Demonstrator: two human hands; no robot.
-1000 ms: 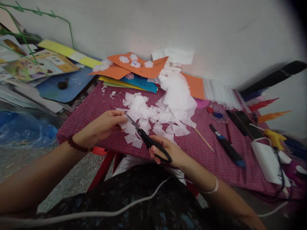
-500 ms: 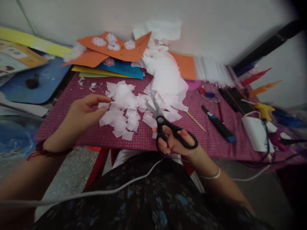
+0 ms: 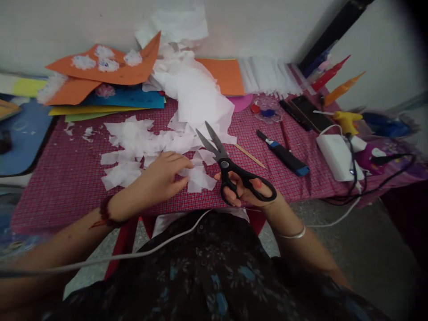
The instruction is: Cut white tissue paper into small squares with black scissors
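My right hand (image 3: 245, 191) grips black-handled scissors (image 3: 230, 167) at the table's near edge, blades parted and pointing up and left. My left hand (image 3: 163, 178) rests on white tissue pieces (image 3: 199, 178) just left of the scissors, fingers curled down onto a piece and pinching it. More cut white tissue squares (image 3: 133, 138) lie scattered on the red checked tablecloth (image 3: 67, 178). A larger crumpled white tissue sheet (image 3: 194, 93) is heaped behind them.
Orange sheets (image 3: 110, 71) with small white paper flowers, blue and yellow card lie at the back left. To the right are a wooden stick (image 3: 250, 156), a blue-black cutter (image 3: 284, 154), a white box (image 3: 336, 156) with cables, a yellow glue gun (image 3: 346, 119) and a phone (image 3: 306, 107).
The view swung right and down. My left hand let go of the piece it held at the blades and moved right onto the tissue pieces by the scissors. The scissors turned upright, blades apart.
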